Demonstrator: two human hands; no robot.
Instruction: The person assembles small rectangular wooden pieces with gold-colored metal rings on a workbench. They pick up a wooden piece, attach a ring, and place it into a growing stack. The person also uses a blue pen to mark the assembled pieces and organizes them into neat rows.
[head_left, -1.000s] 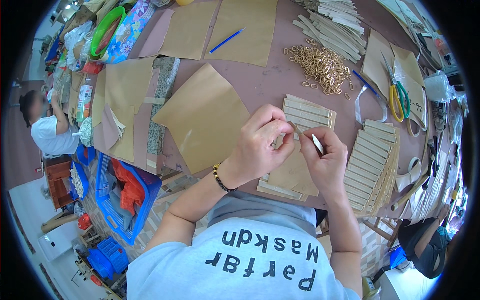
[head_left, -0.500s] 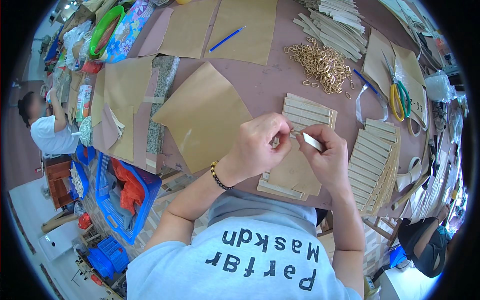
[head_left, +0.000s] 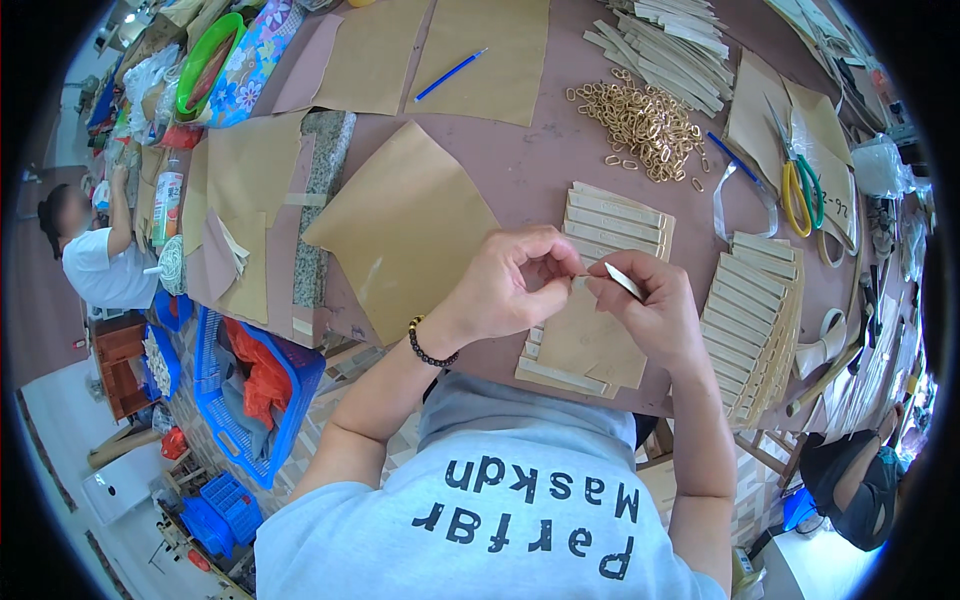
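My left hand [head_left: 505,285] and my right hand [head_left: 655,305] meet over the table in front of me, fingertips nearly touching. A short pale strip [head_left: 624,281] is gripped in my right hand, sticking up between thumb and fingers. My left thumb and forefinger are pinched against the strip's other end; what they hold is too small to make out. Under the hands lies a brown paper sheet [head_left: 590,345] on cards lined with pale strips [head_left: 615,225]. To the right is a fanned stack of similar cards [head_left: 745,325].
Gold oval rings [head_left: 645,130] are heaped beyond my hands, beside a pile of loose pale strips [head_left: 665,55]. Scissors [head_left: 795,185] lie at the right. A large brown paper sheet [head_left: 400,220] and a blue pen [head_left: 450,76] are to the left. A blue basket [head_left: 225,400] stands below the table edge.
My hands have shifted slightly, and the strip in my right hand has turned, showing a narrower face. My left fingers have drawn in against the right fingertips.
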